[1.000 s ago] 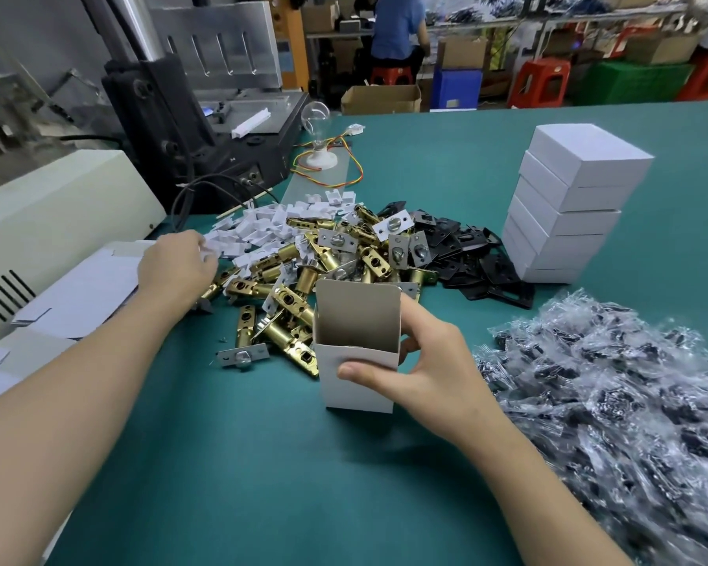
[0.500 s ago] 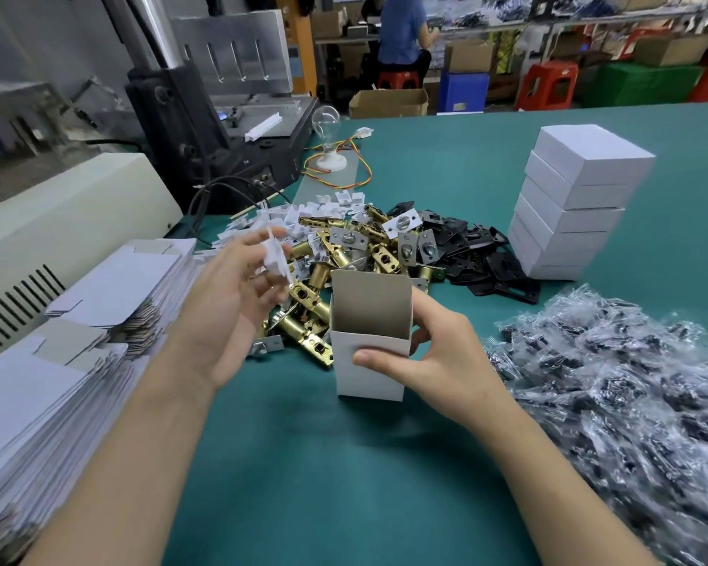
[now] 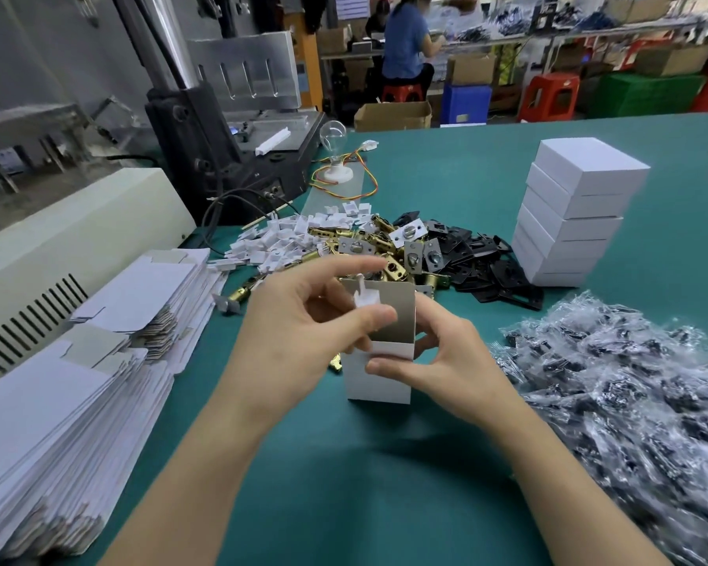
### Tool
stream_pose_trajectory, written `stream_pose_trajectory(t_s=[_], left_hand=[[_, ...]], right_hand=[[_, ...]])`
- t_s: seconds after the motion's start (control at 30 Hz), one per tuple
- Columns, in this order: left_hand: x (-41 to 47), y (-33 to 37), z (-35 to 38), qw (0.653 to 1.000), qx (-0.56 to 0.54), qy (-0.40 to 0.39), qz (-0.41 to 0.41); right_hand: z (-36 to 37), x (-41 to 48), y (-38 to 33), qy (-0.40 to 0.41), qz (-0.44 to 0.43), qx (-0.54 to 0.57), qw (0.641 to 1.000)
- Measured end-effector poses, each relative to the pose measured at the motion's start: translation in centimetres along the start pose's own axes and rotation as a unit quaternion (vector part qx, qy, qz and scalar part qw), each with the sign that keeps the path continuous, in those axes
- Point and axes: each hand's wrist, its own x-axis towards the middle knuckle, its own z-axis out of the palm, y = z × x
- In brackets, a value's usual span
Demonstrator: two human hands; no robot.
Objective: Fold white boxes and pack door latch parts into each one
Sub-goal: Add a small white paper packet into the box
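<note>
An open white box [image 3: 379,377] stands upright on the green table, its top flap raised. My right hand [image 3: 438,357] grips the box from the right side. My left hand [image 3: 303,332] pinches a small white plastic part [image 3: 364,298] just over the box's open mouth. Behind the box lies a heap of brass latch bolts [image 3: 368,255], small white plastic parts [image 3: 287,239] and black plates [image 3: 487,259]. A pile of clear bags with dark parts [image 3: 630,394] spreads on the right.
Flat unfolded box blanks [image 3: 70,369] are stacked at the left. A stack of closed white boxes [image 3: 577,214] stands at the back right. A beige machine [image 3: 66,247], a black press [image 3: 221,128] and a light bulb [image 3: 334,157] sit behind. A person sits at a far bench.
My left hand left the parts heap with a white plastic part and carried it right, over the box's mouth. My right hand kept its hold on the box.
</note>
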Motion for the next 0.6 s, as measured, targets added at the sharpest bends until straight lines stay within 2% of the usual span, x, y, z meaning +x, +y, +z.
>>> stream_pose_trajectory(t_s=[0.2,0.47,0.6], left_hand=[[0.42,0.04,0.6,0.998,0.025,-0.056,-0.035],[0.61,0.55,0.41,0.982,0.186,0.025,-0.025],[0.59,0.93,0.77,0.956,0.286,0.061,-0.011]], right_hand=[[-0.09,0.06,-0.02,-0.003,-0.007,0.003,1.0],[-0.07,0.06,0.0,0.005,-0.009,-0.008,1.0],[0.04,0.1,0.07,0.008,-0.008,-0.021,1.0]])
